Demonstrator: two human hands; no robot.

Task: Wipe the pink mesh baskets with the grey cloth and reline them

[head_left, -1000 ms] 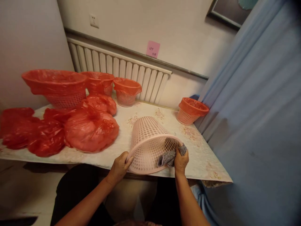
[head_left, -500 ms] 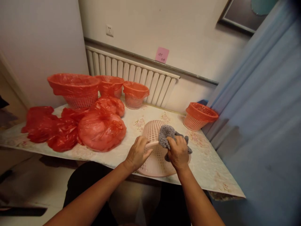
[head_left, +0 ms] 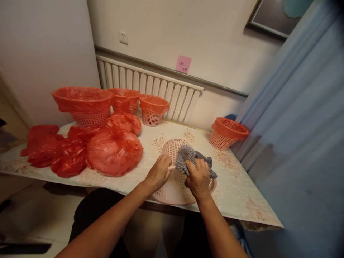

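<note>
Where pale pink basket lies: on its side, at table's front edge
Left hand: fingers closed on basket rim
Right hand: fingers gripping grey cloth, by rim
Red bags: on table, left of basket

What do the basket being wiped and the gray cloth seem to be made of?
The basket looks like smooth, slightly glossy molded plastic, judging by its regular holes and pale pink color. The cloth seems a soft, matt, fluffy fabric, going by its fuzzy, speckled surface; which fiber, I can't tell.
</note>
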